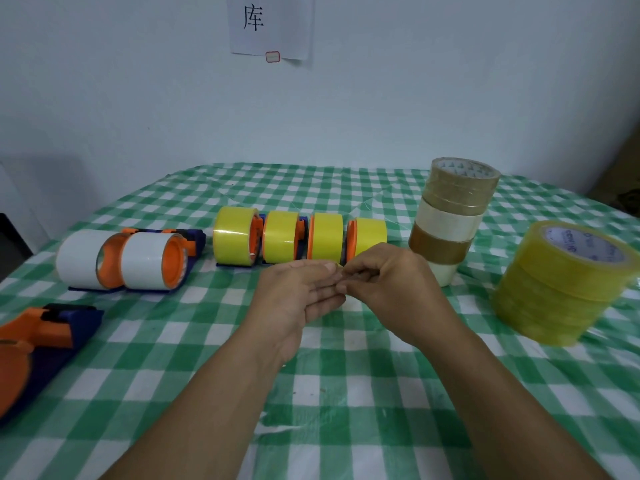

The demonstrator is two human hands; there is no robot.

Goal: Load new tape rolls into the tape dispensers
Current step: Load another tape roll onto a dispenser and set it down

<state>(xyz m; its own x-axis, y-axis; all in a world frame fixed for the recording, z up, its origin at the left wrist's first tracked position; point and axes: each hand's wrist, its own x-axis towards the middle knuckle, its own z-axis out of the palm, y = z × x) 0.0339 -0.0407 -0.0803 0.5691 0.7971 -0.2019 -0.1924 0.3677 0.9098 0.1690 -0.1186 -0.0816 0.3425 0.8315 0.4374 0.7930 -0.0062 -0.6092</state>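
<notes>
Two hands meet at the fingertips: your left hand lies flat, fingers straight and together. Your right hand curls against them; whether it pinches anything is unclear. Four yellow tape rolls stand in a row just behind.

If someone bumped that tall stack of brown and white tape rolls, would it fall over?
Likely yes: the stack of tape rolls stands tall, narrow, with rolls offset, so it may tip. Fallen rolls, round, could roll away.
</notes>
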